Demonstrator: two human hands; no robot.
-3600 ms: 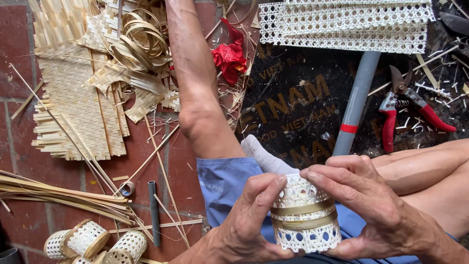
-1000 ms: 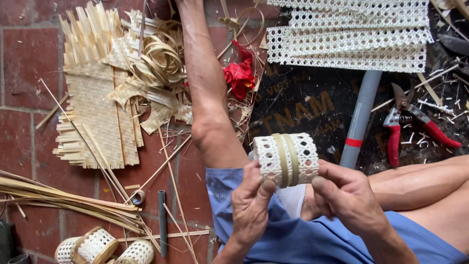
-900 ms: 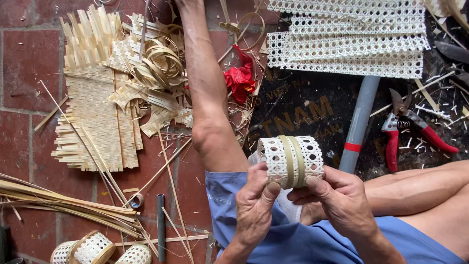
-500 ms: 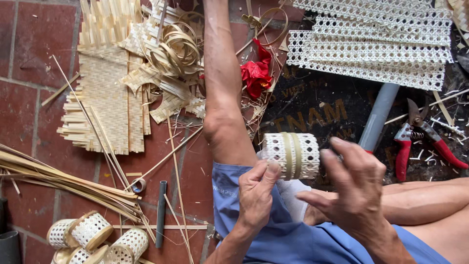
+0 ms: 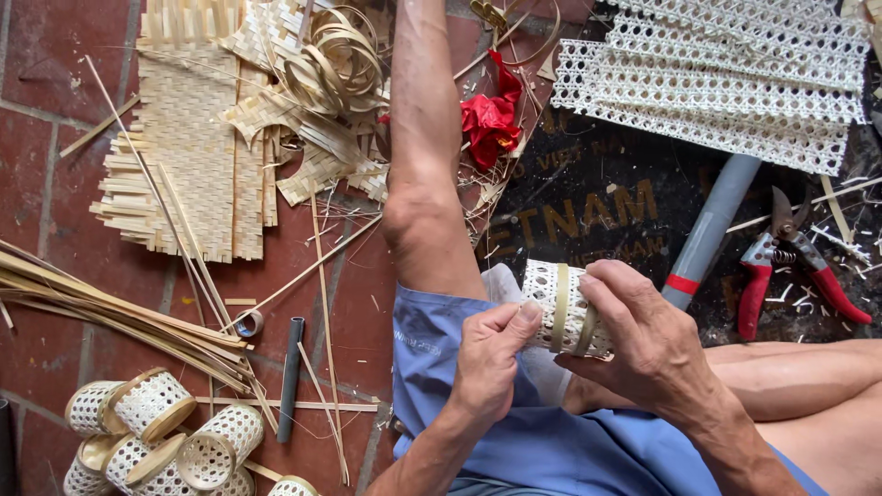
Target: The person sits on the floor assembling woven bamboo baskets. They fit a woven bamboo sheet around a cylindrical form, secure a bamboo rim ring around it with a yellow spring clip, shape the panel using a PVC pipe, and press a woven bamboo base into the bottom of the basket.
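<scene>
Over my lap: I see a small woven cane cylinder (image 5: 562,308) held above the blue shorts (image 5: 478,404), just in front of the bent knee (image 5: 418,216).
Left hand (image 5: 491,363): closed on the cylinder's near end, thumb and fingertips pinching its rim.
Right hand (image 5: 643,340): wrapped round the far side, fingers curled over the top, clamped on the same cylinder.
Cylinder build: white open lattice, with two pale flat strips banding its middle; hollow, lying on its side.
Handling, my judgement: very light, a little springy, easily crushed out of round; the lattice looks rough enough not to slip.
Where I would hold: at the banded middle or the rims, where it seems stiffest, not on bare lattice.
Beside my right: a grey pipe (image 5: 712,230) with a red ring, and red-handled shears (image 5: 795,266) on a dark mat (image 5: 597,193).
Top right: sheets of white cane webbing (image 5: 726,83), well apart from the hands.
Top left: woven bamboo mats (image 5: 193,156), loose coiled strips (image 5: 335,60), a red scrap (image 5: 487,119).
Left floor: long bamboo splints (image 5: 101,308) on red brick (image 5: 46,138).
Bottom left: a heap of finished small woven cylinders (image 5: 161,432), a dark rod (image 5: 289,377) near them.
</scene>
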